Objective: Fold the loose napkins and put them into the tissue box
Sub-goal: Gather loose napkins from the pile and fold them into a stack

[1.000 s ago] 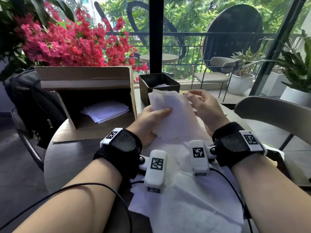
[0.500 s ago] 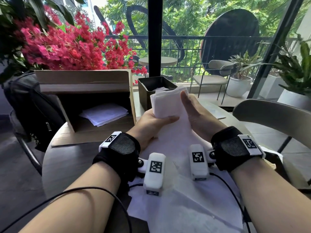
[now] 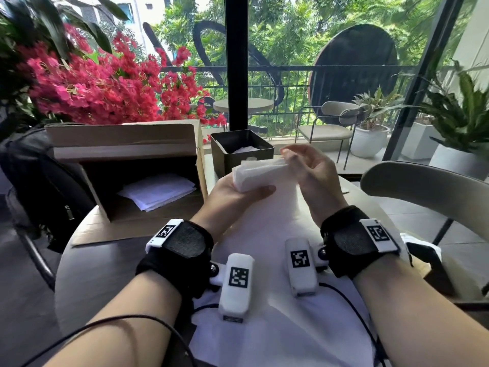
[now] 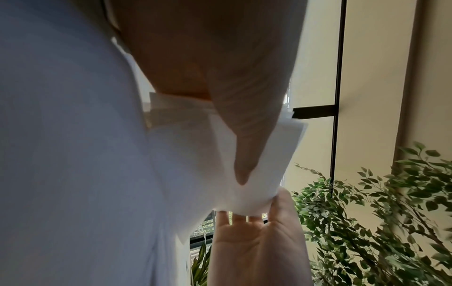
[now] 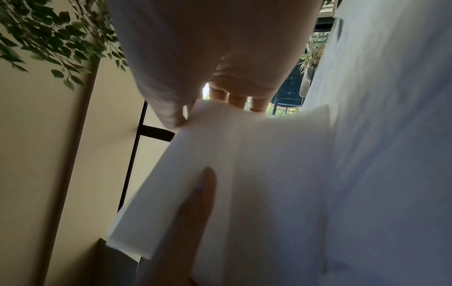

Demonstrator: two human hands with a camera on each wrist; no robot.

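Note:
A folded white napkin (image 3: 258,174) is held above the round table, just in front of the dark square tissue box (image 3: 241,151). My left hand (image 3: 239,192) grips its near end, thumb on top, as the left wrist view shows on the napkin (image 4: 247,166). My right hand (image 3: 304,165) pinches the far right end between thumb and fingers; the right wrist view shows this pinch on the napkin (image 5: 234,154). White paper lies inside the tissue box. Loose white napkins (image 3: 277,327) are spread on the table under my wrists.
An open cardboard box (image 3: 137,165) with a stack of white sheets stands at the left. A black bag (image 3: 39,186) hangs beside it. Red flowers rise behind. A beige chair back (image 3: 428,189) is at the right. A dark object (image 3: 428,263) lies near the table's right edge.
The napkin was folded smaller, from a wide upright sheet to a narrow flat bundle. My right hand went from flat against it to pinching its right end.

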